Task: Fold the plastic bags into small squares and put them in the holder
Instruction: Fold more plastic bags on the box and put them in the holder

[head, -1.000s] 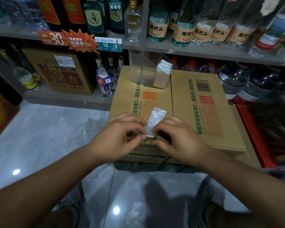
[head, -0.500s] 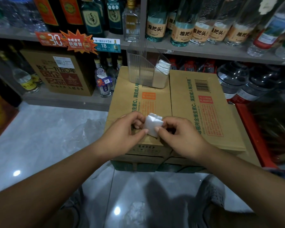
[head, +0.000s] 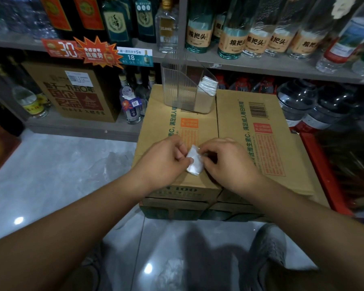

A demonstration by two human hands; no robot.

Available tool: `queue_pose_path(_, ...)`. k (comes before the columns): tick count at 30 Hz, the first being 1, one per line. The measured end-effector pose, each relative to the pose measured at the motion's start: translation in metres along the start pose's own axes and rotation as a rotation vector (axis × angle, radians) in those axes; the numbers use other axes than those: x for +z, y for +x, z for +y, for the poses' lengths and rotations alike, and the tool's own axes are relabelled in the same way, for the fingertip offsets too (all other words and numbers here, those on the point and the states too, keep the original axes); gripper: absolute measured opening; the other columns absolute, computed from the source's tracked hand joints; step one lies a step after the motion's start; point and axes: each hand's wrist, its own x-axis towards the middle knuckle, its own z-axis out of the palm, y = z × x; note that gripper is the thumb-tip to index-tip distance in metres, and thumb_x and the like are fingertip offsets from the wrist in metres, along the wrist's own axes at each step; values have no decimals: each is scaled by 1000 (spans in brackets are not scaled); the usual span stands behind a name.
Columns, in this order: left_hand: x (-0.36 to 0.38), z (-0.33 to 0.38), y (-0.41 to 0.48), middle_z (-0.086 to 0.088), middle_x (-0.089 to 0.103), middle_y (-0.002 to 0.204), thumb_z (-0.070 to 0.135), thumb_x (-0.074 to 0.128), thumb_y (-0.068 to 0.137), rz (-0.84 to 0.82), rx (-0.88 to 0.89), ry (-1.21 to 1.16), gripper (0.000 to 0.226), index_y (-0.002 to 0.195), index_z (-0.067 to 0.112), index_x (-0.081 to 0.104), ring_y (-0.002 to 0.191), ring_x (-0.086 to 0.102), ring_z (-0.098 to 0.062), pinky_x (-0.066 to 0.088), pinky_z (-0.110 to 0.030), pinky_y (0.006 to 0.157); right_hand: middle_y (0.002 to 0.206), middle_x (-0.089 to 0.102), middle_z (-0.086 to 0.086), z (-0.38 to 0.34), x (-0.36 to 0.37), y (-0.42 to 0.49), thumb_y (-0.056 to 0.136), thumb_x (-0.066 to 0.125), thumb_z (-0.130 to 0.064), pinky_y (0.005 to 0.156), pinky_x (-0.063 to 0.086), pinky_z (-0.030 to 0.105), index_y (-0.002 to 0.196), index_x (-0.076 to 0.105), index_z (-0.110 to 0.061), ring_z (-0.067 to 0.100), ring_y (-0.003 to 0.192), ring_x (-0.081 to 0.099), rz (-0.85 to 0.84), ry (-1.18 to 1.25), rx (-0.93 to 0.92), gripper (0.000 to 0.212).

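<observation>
Fingers of left hand and right hand curled, pinching bag between them over box. Tail sticking up second ago now tucked; bag small square. Fold seems done; holder waits at box's far end, well apart.

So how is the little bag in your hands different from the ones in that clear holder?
The folded bag is a single piece, pinched between the left hand and right hand; the stacked bags are several, packed together. The folded bag is near the front of the cardboard box; the stacked bags sit at its far end, inside the clear holder. Both are pale plastic folded small.
</observation>
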Motion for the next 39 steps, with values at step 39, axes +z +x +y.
queue_pose_path(39, -4, -18, -24, 13, 64, 88, 41, 58, 85, -42, 295, 241, 23, 101, 34, 73, 87, 59, -8, 50, -39, 84, 86, 59, -12, -23, -13, -40, 90, 62, -29, 66, 51, 33, 97, 65, -23, 7, 78, 58, -5, 263, -150, 9)
